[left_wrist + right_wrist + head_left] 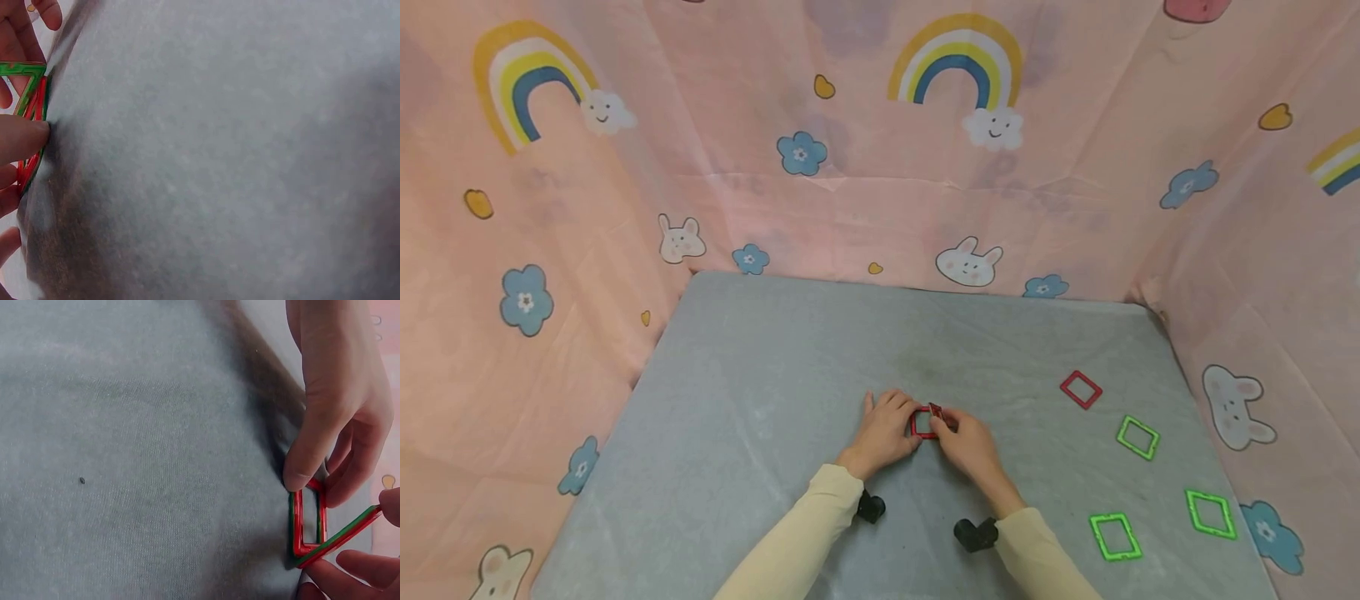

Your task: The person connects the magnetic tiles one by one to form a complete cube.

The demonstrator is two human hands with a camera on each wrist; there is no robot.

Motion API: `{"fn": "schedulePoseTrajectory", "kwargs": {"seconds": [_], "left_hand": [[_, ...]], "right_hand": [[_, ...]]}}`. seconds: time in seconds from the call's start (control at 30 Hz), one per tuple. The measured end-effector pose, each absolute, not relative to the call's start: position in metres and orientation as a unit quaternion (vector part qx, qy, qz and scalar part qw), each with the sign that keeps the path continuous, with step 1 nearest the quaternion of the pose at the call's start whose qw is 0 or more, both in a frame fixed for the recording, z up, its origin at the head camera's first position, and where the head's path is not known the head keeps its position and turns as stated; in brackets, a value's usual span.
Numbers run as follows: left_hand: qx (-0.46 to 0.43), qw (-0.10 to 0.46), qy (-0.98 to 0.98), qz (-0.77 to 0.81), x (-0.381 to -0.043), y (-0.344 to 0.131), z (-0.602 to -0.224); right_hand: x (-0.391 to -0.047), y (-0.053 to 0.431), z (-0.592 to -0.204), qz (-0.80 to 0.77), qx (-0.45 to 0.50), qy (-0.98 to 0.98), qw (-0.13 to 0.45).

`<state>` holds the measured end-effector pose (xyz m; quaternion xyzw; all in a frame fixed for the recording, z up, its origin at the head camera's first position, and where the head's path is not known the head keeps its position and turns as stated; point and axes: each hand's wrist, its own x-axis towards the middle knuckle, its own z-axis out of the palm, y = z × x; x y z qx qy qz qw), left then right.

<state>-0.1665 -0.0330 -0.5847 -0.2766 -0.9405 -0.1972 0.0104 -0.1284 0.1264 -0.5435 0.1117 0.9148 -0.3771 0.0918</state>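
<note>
My left hand (883,429) grips the left end of a flat red square magnetic tile (913,423) on the grey cloth. Seen from the right wrist, thumb and fingers are on opposite sides of this hollow tile (298,519), and green shows under its red edge. With thumb and fingertips, my right hand (967,442) pinches a second hollow tile (344,536), tilted up, its lower end meeting the flat one. The tilted tile (28,67) shows green in the left wrist view, and red along one side in the right wrist view.
On the right side of the table lie a red square tile (1081,390) and several green ones, including a green tile (1116,537) near the front. Pink patterned curtains (850,208) surround the grey cloth (737,400). A black wrist device (976,535) hangs below the right sleeve.
</note>
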Motion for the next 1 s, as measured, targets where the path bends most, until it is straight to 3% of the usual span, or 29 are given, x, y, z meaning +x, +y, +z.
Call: {"fn": "schedulePoseTrajectory", "kwargs": {"seconds": [0.33,0.67,1.0], "left_hand": [[-0.268,-0.019,-0.940,-0.213,-0.170,-0.027,-0.574],[-0.386,0.077,-0.890,-0.229,-0.185,-0.017,-0.559],[-0.415,0.054,-0.873,-0.248,-0.189,-0.018,-0.553]], "right_hand": [[-0.127,0.132,-0.545,-0.385,0.115,0.912,0.084],[-0.127,0.136,-0.545,-0.391,0.103,0.910,0.089],[-0.123,0.139,-0.542,-0.400,0.095,0.907,0.091]]}}
